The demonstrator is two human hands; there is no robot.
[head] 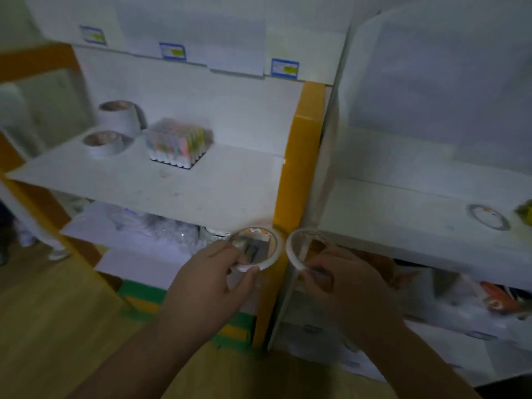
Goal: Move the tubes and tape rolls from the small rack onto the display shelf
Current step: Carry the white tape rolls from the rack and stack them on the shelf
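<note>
My left hand (207, 279) pinches a thin white tape roll (275, 246) by its near rim, in front of the left white shelf (144, 180). My right hand (348, 280) pinches a second thin white tape roll (292, 249) just to the right of it, at the yellow shelf post (302, 156). On the left shelf stand two thicker white tape rolls (105, 142) and a clear box of coloured tubes (175, 146). One more thin tape roll (489, 217) lies flat on the right white shelf (403, 214).
Blue price tags (285, 69) line the upper shelf edge. Bagged goods fill the lower shelves (161, 228) on both sides. A green-yellow object (525, 213) sits at the far right edge. Wooden floor (57, 312) lies at the lower left.
</note>
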